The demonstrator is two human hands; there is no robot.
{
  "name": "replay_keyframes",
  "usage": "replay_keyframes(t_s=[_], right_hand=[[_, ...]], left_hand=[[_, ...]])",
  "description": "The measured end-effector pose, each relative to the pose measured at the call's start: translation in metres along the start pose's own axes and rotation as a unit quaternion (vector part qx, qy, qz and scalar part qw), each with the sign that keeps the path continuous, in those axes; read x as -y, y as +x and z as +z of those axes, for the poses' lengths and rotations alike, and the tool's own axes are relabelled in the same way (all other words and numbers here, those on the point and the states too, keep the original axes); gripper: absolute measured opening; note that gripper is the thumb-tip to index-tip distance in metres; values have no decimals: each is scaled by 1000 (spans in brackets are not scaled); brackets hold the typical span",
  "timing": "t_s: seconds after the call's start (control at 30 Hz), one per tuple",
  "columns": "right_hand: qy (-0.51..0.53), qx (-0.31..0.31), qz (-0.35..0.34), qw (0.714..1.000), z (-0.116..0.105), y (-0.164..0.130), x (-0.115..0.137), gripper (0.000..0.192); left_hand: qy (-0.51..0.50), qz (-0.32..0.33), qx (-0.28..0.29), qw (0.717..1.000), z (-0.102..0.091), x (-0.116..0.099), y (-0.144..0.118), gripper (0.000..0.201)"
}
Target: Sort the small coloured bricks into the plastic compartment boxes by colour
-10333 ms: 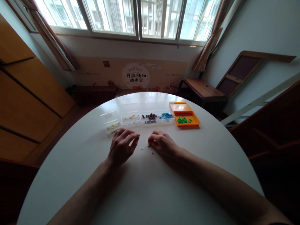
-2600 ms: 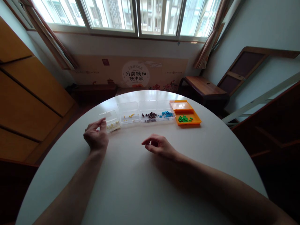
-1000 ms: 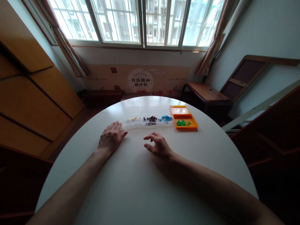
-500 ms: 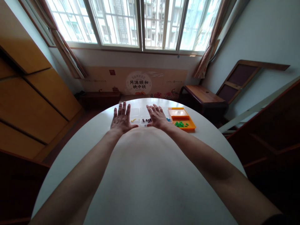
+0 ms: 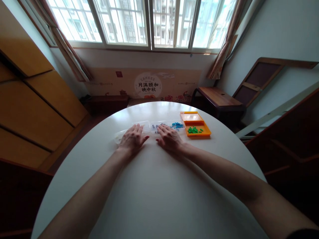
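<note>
My left hand lies flat, palm down, at the near edge of the clear plastic trays, its thumb stretched to the right. Its fingers cover part of the left clear tray, and I cannot see what is inside. My right hand is also palm down with its fingers out, partly over a clear tray holding small dark pieces. Just beyond it are small blue pieces in a clear tray. To the right, an open orange box holds small green pieces. Neither hand holds anything.
The round white table fills the foreground. Behind it stand a wall with a printed panel and a barred window. A wooden chair is at the back right, and yellow-brown cabinets line the left.
Both hands have come down from a raised pose onto the table and the tray edges. The blue pieces, covered before by my right hand, now show.
</note>
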State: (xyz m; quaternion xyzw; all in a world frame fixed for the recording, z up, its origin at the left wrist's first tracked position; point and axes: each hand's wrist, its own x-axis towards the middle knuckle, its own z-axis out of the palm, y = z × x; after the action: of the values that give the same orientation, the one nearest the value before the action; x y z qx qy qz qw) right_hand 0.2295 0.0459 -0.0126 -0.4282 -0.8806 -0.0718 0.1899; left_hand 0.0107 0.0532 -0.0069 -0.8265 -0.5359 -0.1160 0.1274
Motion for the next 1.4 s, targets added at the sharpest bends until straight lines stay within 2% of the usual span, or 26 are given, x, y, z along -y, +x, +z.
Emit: replay_keyframes(t_s=[0.17,0.3,0.37,0.47,0.53,0.57,0.6,0.67,0.77,0.87,0.97,1.03,1.1,1.2,1.27,1.33,1.37,1.4], right_hand=[[29,40,1,999,-2,8,-7,44],[52,26,1,998,3,2,-7,62],[78,0,5,997,3,-4,-12,61],[116,-112,73,984,-7,-11,-44,47],[123,-197,189,954,-20,-15,-83,44],[127,-223,269,928,-26,-18,-106,46],[139,-231,357,894,-31,-21,-129,49],[198,-187,522,809,-36,-29,-170,55],[237,-149,564,777,-32,-43,-209,55],[270,-145,562,768,-22,-51,-221,58],[325,-159,555,749,-19,-53,-221,69],[374,-171,540,734,-25,-57,-218,72],[417,-181,516,726,-37,-65,-214,69],[497,-177,445,724,-61,-91,-210,59],[614,-144,320,707,-75,-112,-210,55],[653,-122,257,702,-85,-130,-208,47],[648,-110,247,712,-87,-137,-206,46],[625,-94,246,735,-88,-142,-203,49]], left_hand=[[10,-5,2,1000,6,-3,3,68],[21,-10,-5,1000,7,-3,5,66],[15,-15,-16,1000,7,-3,7,62],[-2,-34,-47,998,4,-8,14,54],[-19,-49,-78,996,2,-16,22,50],[-32,-54,-93,994,1,-21,26,50],[-48,-58,-106,992,1,-28,32,52],[-90,-55,-115,988,4,-43,46,58],[-163,-28,-86,982,13,-70,74,76],[-200,8,-38,979,21,-95,99,95],[-208,10,-32,978,23,-112,114,104],[-207,-1,-45,977,21,-117,115,105],[-191,1,-66,979,18,-118,112,100],[-158,32,-80,984,15,-114,101,85],[-146,54,-79,985,14,-111,94,74],[-140,76,-76,984,14,-109,87,67],[-136,90,-72,984,14,-109,84,62],[-132,105,-68,983,14,-109,82,57]])
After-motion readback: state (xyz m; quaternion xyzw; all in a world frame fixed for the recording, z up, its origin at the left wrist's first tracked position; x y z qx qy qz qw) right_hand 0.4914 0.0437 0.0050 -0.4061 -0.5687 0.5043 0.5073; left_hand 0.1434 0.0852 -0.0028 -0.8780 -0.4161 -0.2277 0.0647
